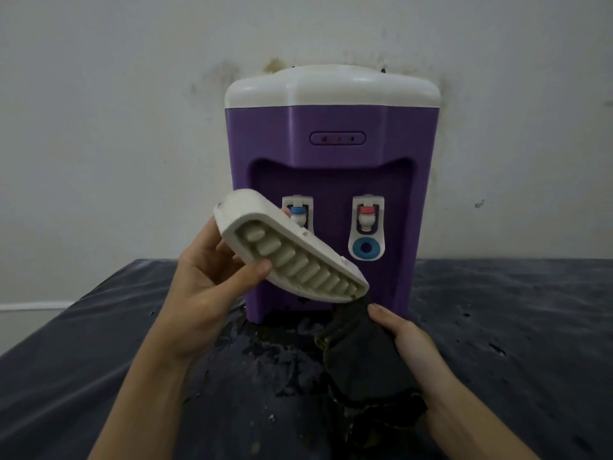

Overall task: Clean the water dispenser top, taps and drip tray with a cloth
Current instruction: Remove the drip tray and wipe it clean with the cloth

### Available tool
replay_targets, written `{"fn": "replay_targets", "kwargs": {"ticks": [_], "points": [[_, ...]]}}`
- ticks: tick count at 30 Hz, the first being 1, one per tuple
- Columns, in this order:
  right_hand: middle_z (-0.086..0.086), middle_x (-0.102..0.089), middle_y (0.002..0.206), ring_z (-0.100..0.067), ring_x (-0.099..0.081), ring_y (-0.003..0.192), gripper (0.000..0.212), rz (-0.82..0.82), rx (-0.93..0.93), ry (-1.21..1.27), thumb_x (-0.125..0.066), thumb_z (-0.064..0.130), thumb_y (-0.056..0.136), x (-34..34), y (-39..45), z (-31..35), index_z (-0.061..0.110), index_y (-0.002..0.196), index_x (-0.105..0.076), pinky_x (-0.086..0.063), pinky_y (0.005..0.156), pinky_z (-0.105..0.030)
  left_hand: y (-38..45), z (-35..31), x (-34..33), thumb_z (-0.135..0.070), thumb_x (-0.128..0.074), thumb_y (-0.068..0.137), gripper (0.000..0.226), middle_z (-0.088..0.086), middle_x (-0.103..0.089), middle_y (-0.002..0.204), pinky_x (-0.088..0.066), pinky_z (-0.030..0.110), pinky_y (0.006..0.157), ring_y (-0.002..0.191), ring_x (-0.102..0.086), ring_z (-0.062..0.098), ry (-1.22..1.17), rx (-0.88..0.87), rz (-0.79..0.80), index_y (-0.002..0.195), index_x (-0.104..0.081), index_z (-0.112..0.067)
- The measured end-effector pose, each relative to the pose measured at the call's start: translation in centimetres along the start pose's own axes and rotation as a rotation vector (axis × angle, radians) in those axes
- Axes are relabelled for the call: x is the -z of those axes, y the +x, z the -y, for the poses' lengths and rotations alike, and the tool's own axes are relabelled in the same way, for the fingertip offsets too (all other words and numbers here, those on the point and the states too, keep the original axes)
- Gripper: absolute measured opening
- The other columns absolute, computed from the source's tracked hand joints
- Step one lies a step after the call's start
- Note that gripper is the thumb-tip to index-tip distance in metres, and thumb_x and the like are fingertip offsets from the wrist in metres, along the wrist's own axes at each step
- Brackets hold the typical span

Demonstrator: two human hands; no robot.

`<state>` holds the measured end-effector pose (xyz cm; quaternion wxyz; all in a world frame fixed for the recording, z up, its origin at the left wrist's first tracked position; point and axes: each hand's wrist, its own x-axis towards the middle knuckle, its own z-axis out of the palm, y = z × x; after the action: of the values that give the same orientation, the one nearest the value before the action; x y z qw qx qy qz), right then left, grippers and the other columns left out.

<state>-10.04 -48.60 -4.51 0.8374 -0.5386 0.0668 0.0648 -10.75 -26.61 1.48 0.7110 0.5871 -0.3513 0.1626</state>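
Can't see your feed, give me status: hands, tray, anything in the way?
Left hand holds drip tray, off the dispenser, tilted. Right hand grips cloth at tray's lower end. Nothing in the way.

Both hands [202, 280] [406, 333] raised forward, fingers curled gripping.

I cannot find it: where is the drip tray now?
The left hand holds the drip tray tilted before the dispenser, its lower end touching the cloth.

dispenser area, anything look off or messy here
Yes. The drip tray is off the dispenser, held tilted by the left hand, while the right hand grips a dark cloth at its lower end. The table cover before the dispenser looks flaked and worn. Dark stains mark the wall behind.
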Motion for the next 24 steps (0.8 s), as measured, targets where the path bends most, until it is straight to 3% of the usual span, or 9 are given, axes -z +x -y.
{"fn": "replay_targets", "kwargs": {"ticks": [5,10,13,15,18,20,24], "points": [[-0.001,-0.074,0.071,-0.015,-0.07,0.062,0.015,-0.007,0.006,0.062,-0.059,0.015,0.085,0.1,0.4,-0.1,0.018,0.078,-0.072,-0.048,0.057,-0.029,0.0,-0.5,-0.2,-0.025,-0.077,0.072,0.05,0.011,-0.064,0.119,-0.049,0.037,0.093,0.118,-0.056,0.028,-0.021,-0.004,0.081,0.119,-0.06,-0.02],[-0.003,-0.073,0.07,-0.016,-0.07,0.06,0.026,0.002,0.021,0.089,-0.057,0.014,0.085,0.3,0.6,-0.1,0.017,0.067,-0.075,-0.051,0.05,-0.024,0.0,-0.6,-0.3,-0.024,-0.079,0.07,0.05,0.014,-0.063,0.12,-0.049,0.039,0.094,0.119,-0.055,0.03,-0.056,-0.007,0.089,0.117,-0.062,-0.019],[-0.004,-0.074,0.072,-0.019,-0.07,0.064,0.025,-0.006,0.025,0.078,-0.057,0.016,0.086,0.3,0.5,0.0,0.018,0.07,-0.076,-0.05,0.059,-0.029,0.0,-0.6,-0.4,-0.023,-0.078,0.071,0.05,0.013,-0.062,0.123,-0.048,0.038,0.094,0.121,-0.054,0.029,-0.051,-0.012,0.112,0.118,-0.062,-0.02],[-0.004,-0.073,0.069,-0.017,-0.07,0.06,0.033,-0.002,0.03,0.075,-0.057,0.017,0.087,0.3,0.3,0.1,0.02,0.061,-0.077,-0.049,0.06,-0.031,0.0,-0.6,-0.6,-0.025,-0.079,0.071,0.049,0.013,-0.062,0.124,-0.047,0.041,0.096,0.122,-0.053,0.03,-0.023,-0.011,0.119,0.118,-0.062,-0.022],[-0.003,-0.072,0.065,-0.017,-0.069,0.057,0.031,-0.007,0.021,0.055,-0.056,0.016,0.088,0.2,0.0,0.3,0.019,0.066,-0.077,-0.05,0.052,-0.026,0.1,-0.5,-0.6,-0.026,-0.079,0.07,0.049,0.011,-0.063,0.121,-0.048,0.039,0.095,0.12,-0.055,0.028,-0.035,-0.022,0.106,0.116,-0.064,-0.024],[-0.002,-0.071,0.061,-0.015,-0.068,0.052,0.04,-0.019,0.023,0.043,-0.055,0.015,0.088,0.1,-0.1,0.4,0.02,0.054,-0.075,-0.049,0.041,-0.02,0.2,-0.4,-0.6,-0.027,-0.08,0.07,0.048,0.008,-0.065,0.12,-0.049,0.037,0.094,0.119,-0.056,0.026,-0.026,-0.028,0.103,0.116,-0.064,-0.025],[-0.002,-0.072,0.066,-0.015,-0.069,0.055,0.042,-0.047,0.023,0.027,-0.056,0.018,0.089,-0.1,-0.7,0.8,0.024,0.052,-0.074,-0.049,0.042,-0.019,0.1,0.3,-0.4,-0.025,-0.082,0.068,0.053,0.008,-0.065,0.118,-0.049,0.041,0.094,0.115,-0.058,0.027,-0.082,-0.006,0.026,0.116,-0.061,-0.017]]}}
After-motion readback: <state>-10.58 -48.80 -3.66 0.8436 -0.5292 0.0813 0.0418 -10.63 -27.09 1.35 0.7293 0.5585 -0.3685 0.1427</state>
